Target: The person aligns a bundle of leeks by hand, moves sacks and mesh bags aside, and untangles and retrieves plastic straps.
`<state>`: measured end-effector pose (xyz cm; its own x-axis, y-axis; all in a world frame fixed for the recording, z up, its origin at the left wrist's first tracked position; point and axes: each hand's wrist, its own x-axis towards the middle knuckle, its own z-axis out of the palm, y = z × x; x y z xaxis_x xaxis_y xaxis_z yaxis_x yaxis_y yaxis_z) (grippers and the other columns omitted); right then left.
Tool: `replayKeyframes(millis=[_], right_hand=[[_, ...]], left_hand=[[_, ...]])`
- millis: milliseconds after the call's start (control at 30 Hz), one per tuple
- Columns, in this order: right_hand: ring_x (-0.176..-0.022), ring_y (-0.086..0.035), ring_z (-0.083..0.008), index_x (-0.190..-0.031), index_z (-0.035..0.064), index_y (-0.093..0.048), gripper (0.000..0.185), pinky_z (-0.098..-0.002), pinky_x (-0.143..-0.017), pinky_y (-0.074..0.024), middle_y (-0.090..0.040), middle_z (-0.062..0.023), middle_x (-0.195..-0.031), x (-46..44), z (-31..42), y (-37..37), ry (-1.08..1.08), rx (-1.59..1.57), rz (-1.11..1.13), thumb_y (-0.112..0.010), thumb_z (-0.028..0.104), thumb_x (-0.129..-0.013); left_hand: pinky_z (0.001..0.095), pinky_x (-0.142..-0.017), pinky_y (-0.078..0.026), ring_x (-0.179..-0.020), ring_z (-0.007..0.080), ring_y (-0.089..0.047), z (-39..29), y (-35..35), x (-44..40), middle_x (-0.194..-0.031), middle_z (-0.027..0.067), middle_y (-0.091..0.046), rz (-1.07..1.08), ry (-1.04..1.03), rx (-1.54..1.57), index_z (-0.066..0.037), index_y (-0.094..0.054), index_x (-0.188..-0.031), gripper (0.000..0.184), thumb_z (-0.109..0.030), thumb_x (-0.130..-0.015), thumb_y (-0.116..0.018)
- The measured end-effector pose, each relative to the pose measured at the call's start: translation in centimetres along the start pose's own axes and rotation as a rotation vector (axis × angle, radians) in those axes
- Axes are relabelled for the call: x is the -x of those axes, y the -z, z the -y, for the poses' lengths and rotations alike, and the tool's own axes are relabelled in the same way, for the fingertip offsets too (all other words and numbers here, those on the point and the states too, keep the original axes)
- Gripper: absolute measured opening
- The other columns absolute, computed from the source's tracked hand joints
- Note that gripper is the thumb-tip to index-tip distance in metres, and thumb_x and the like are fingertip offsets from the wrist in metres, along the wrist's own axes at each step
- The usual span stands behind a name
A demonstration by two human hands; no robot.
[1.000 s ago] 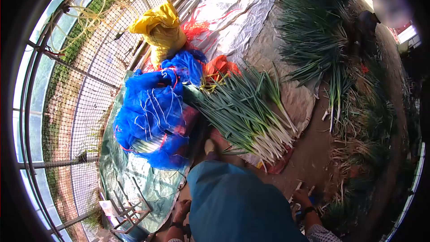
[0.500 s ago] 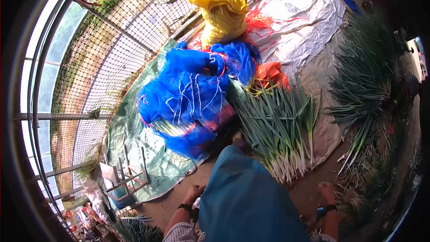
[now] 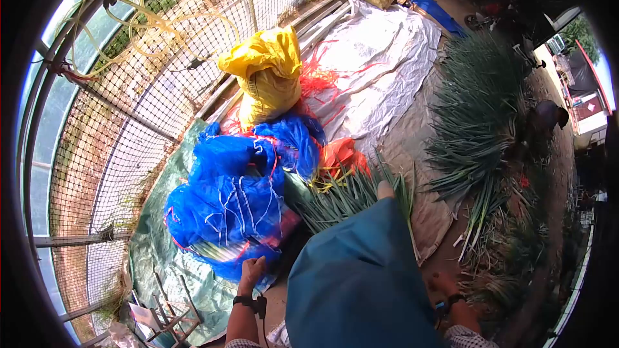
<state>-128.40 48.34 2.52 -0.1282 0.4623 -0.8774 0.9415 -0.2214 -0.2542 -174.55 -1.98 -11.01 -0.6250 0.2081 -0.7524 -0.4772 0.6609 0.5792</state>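
Note:
My left hand (image 3: 253,272) is curled into a loose fist with nothing visible in it, in front of the lower edge of a blue mesh bag (image 3: 222,219). Whether it touches the bag I cannot tell. White cords cross the bag, and green onions (image 3: 222,251) show through its opening. My right hand (image 3: 443,281), in shade, hangs low at the right of a dark teal apron (image 3: 361,277), its fingers seemingly curled and nothing seen in them. Beyond the apron lies a row of green onions (image 3: 342,200), partly hidden by the apron and a raised foot (image 3: 385,190).
A yellow sack (image 3: 267,84) stands behind the blue bag, beside red-orange strings (image 3: 319,84) on a white sheet (image 3: 393,45). A big heap of green onions (image 3: 474,109) lies at the right. A small metal-legged stool (image 3: 171,316) is at lower left, near the net wall (image 3: 97,174).
The view has shifted, so the bag, sack and heap sit further left. My left hand has risen toward the blue bag; my right hand has moved inward. A foot now shows over the onions.

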Motion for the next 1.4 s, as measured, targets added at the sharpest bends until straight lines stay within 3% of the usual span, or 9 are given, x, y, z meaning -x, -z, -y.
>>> replayKeyframes(millis=[233,300,467,567,700,1067,1267,1333,1400], right_hand=[[-0.066,-0.067,-0.0202,-0.090,-0.0001,-0.069,0.024,-0.0342,-0.062,-0.0548,-0.067,-0.0091,-0.077,-6.2,7.9,8.3,-0.044,0.188,-0.052,-0.066,0.023,-0.084],[-0.067,-0.068,-0.0211,-0.088,0.0001,-0.069,0.023,-0.0343,-0.062,-0.0555,-0.067,-0.0097,-0.078,-14.0,7.4,13.7,-0.082,0.162,0.002,-0.068,0.022,-0.083],[-0.062,-0.066,-0.0196,-0.092,-0.0007,-0.064,0.021,-0.0346,-0.053,-0.0555,-0.066,-0.0096,-0.076,-36.2,22.1,26.3,0.044,0.216,0.050,-0.067,0.019,-0.084],[-0.059,-0.061,-0.0143,-0.105,-0.0017,-0.061,0.028,-0.0298,-0.047,-0.0483,-0.063,-0.0062,-0.077,-47.3,34.0,32.2,0.087,0.019,0.003,-0.066,0.018,-0.086],[-0.058,-0.060,-0.0130,-0.100,-0.0025,-0.062,0.027,-0.0274,-0.050,-0.0482,-0.062,-0.0050,-0.076,-46.8,45.8,38.7,0.093,0.036,-0.010,-0.065,0.021,-0.087],[-0.050,-0.061,-0.0163,-0.094,-0.0026,-0.062,0.022,-0.0287,-0.044,-0.0482,-0.064,-0.0091,-0.070,-52.2,65.8,51.4,0.186,0.511,0.011,-0.067,0.014,-0.081],[-0.056,-0.058,-0.0133,-0.085,-0.0016,-0.064,0.018,-0.0309,-0.049,-0.0460,-0.060,-0.0048,-0.067,-52.9,88.0,57.0,0.568,0.805,-0.188,-0.069,0.011,-0.073],[-0.053,-0.055,-0.0121,-0.085,-0.0009,-0.061,0.017,-0.0301,-0.048,-0.0452,-0.058,-0.0030,-0.068,-57.7,94.8,60.2,0.881,0.912,-0.211,-0.068,0.012,-0.074],[-0.053,-0.054,-0.0111,-0.086,-0.0009,-0.060,0.019,-0.0282,-0.047,-0.0438,-0.057,-0.0029,-0.068,-57.4,102.8,57.9,0.810,0.739,-0.203,-0.067,0.013,-0.076]], left_hand=[[0.0290,-0.054,-0.047,-0.059,0.0146,-0.061,-5.3,-6.2,-5.8,-0.067,0.0077,-0.065,-0.066,0.075,0.065,0.003,-0.067,-0.079,0.025,-0.018,-0.083,-0.056],[0.0285,-0.055,-0.049,-0.063,0.0166,-0.064,-5.8,-8.9,-4.9,-0.072,0.0080,-0.065,-0.118,0.169,0.193,0.003,-0.066,-0.087,0.022,-0.016,-0.083,-0.056],[0.0364,-0.054,-0.052,-0.071,0.0247,-0.067,-13.7,-17.3,1.0,-0.086,0.0121,-0.065,-0.114,0.758,0.268,0.002,-0.063,-0.100,0.029,-0.024,-0.088,-0.059],[0.0360,-0.069,-0.055,-0.078,0.0229,-0.068,-19.2,-22.7,5.7,-0.089,0.0122,-0.069,-0.083,0.748,0.249,-0.002,-0.067,-0.108,0.039,-0.035,-0.088,-0.062],[0.0380,-0.080,-0.054,-0.087,0.0282,-0.069,-22.5,-25.6,6.8,-0.097,0.0188,-0.071,0.030,0.832,-0.123,-0.004,-0.070,-0.106,0.046,-0.044,-0.087,-0.059],[0.0418,-0.080,-0.054,-0.086,0.0319,-0.069,-36.9,-38.7,-0.6,-0.094,0.0189,-0.071,-0.172,0.782,0.408,-0.003,-0.071,-0.099,0.045,-0.043,-0.087,-0.057],[0.0439,-0.080,-0.054,-0.085,0.0339,-0.069,-36.5,-45.7,-0.8,-0.093,0.0189,-0.071,-0.052,0.785,0.311,-0.002,-0.072,-0.095,0.045,-0.043,-0.086,-0.056],[0.0446,-0.080,-0.054,-0.085,0.0346,-0.068,-35.5,-47.2,-1.9,-0.093,0.0189,-0.071,-0.004,0.777,0.247,-0.001,-0.072,-0.093,0.045,-0.043,-0.086,-0.056],[0.0453,-0.080,-0.054,-0.085,0.0353,-0.068,-34.7,-47.9,-5.0,-0.092,0.0190,-0.071,0.026,0.796,0.228,-0.001,-0.072,-0.092,0.045,-0.043,-0.086,-0.055]])
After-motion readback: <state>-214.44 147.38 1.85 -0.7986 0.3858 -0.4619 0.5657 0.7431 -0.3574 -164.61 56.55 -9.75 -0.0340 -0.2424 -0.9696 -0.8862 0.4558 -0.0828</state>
